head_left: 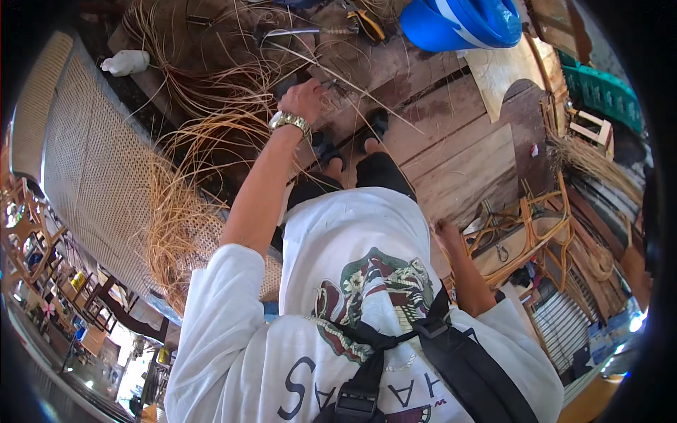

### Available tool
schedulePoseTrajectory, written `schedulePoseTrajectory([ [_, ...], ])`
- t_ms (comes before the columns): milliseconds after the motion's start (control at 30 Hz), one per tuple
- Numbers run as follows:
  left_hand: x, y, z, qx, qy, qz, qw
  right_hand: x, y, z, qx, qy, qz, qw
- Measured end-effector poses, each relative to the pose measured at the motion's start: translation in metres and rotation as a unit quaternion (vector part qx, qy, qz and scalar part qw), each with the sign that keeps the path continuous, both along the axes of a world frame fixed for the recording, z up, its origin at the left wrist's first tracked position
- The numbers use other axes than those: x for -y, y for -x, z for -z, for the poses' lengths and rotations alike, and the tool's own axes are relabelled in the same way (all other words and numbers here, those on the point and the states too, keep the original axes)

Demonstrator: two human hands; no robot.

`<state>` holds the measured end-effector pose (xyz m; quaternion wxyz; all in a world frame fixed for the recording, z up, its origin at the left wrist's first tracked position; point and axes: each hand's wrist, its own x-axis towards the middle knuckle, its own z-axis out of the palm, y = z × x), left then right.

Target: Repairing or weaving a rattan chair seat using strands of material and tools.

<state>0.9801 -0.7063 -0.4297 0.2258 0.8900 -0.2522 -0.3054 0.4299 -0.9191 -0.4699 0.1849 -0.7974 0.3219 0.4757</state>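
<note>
My left hand (302, 100), with a metal watch on its wrist, reaches down to the wooden floor. Its fingers are closed round a dark tool (328, 83) whose narrow tip shows past the knuckles; its exact kind is unclear. Long loose rattan strands (218, 127) spread from beside that hand to the left. One long pale strip (345, 81) slants across the boards just beyond it. My right hand (446, 230) hangs low at my right side, apart from these strands. Its fingers are small and partly hidden, so their hold cannot be made out.
A woven cane panel (92, 141) curves along the left, with tangled strands (173, 225) on it. Farther off are a hammer-like tool (289, 32), a yellow-and-black tool (370, 27) and a blue bucket (458, 25). Rattan frames (543, 225) and a green crate (603, 92) stand right.
</note>
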Motion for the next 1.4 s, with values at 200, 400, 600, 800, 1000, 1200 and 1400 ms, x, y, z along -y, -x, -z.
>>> schedulePoseTrajectory([
  [200,0.011,-0.005,-0.006,-0.013,-0.035,-0.023,0.999,-0.004,-0.188,0.020,0.326,0.069,0.077,0.940],
  [400,0.010,-0.003,-0.007,0.009,-0.044,-0.023,0.999,-0.051,-0.388,-0.017,0.371,-0.222,0.385,0.815],
  [600,0.015,-0.004,-0.005,0.015,-0.038,-0.012,0.999,-0.052,-0.394,0.003,0.502,0.000,0.088,0.860],
  [800,-0.003,-0.009,0.004,0.020,-0.053,-0.042,0.997,-0.020,-0.198,0.016,0.331,-0.005,0.056,0.942],
  [1000,0.009,-0.001,-0.004,0.022,-0.069,-0.033,0.997,0.046,0.037,-0.005,-0.031,0.073,-0.037,0.996],
  [1200,0.005,0.004,-0.014,-0.008,-0.041,-0.042,0.998,0.097,0.005,-0.009,0.106,0.155,0.129,0.974],
  [1400,-0.026,0.092,-0.049,-0.046,0.067,-0.194,0.978,0.049,-0.240,-0.071,0.188,-0.081,-0.005,0.979],
])
